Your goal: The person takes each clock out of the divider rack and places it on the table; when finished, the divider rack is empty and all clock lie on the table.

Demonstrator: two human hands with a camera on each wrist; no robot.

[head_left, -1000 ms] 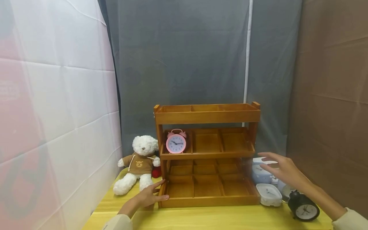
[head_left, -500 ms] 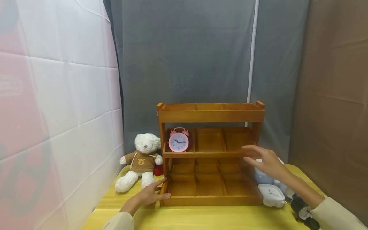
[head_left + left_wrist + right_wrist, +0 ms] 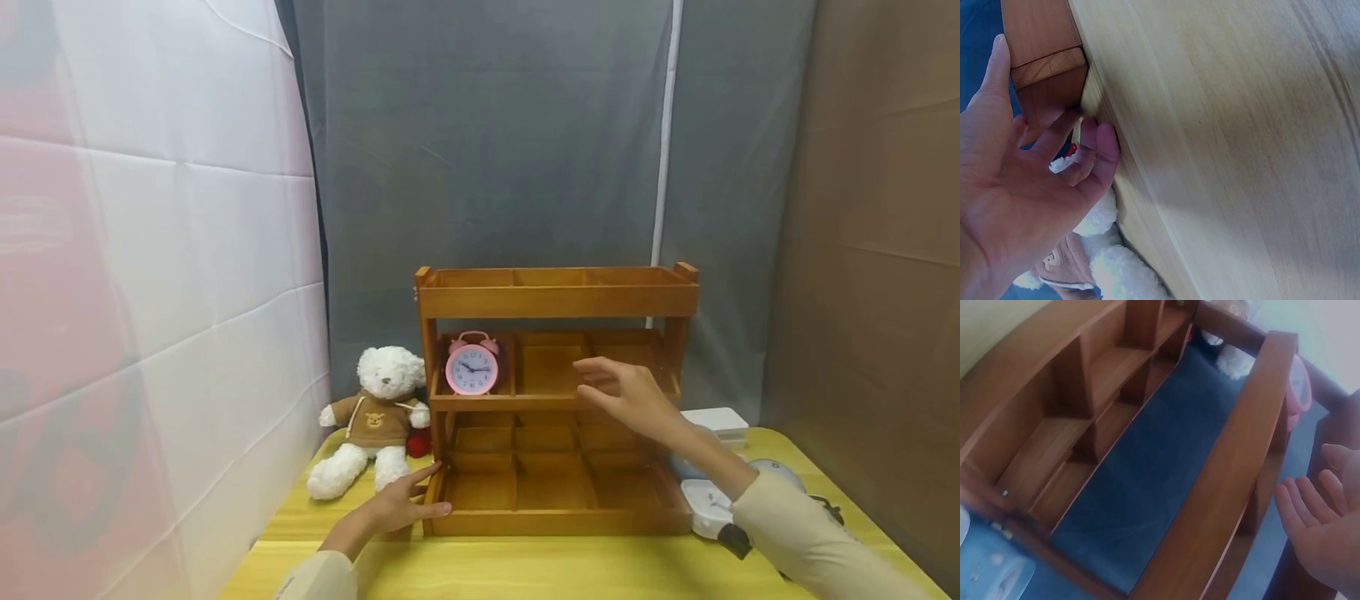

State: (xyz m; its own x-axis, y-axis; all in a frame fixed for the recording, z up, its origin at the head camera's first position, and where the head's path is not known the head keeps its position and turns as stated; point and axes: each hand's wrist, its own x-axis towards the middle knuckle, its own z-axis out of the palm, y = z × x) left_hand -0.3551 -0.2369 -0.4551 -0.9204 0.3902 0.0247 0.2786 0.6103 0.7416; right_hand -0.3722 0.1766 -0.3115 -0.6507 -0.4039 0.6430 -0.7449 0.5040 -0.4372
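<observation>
A brown wooden rack [image 3: 558,302] with tilted, divided tiers stands on the table. My left hand [image 3: 393,507] holds its lower left corner. In the left wrist view, the thumb lies along one face of the wood [image 3: 1044,31] and a bent forefinger meets the other side. A pink twin-bell alarm clock [image 3: 472,369] stands in the left compartment of the upper tilted tier. My right hand [image 3: 628,398] hovers before that tier's middle and right compartments, fingers loosely bent around nothing. The right wrist view also shows this hand [image 3: 1329,531] apart from the rack, palm visible.
Left of the rack sits a white teddy bear [image 3: 375,419] in a brown hoodie, with a red ball [image 3: 418,442] beside it. At the right are a white clock [image 3: 705,507], a white-lidded box [image 3: 716,419] and a black object [image 3: 735,542], partly hidden by my right sleeve.
My right hand has moved left from above the clocks at the right to in front of the rack. My left hand stays at the corner. The view has shifted slightly.
</observation>
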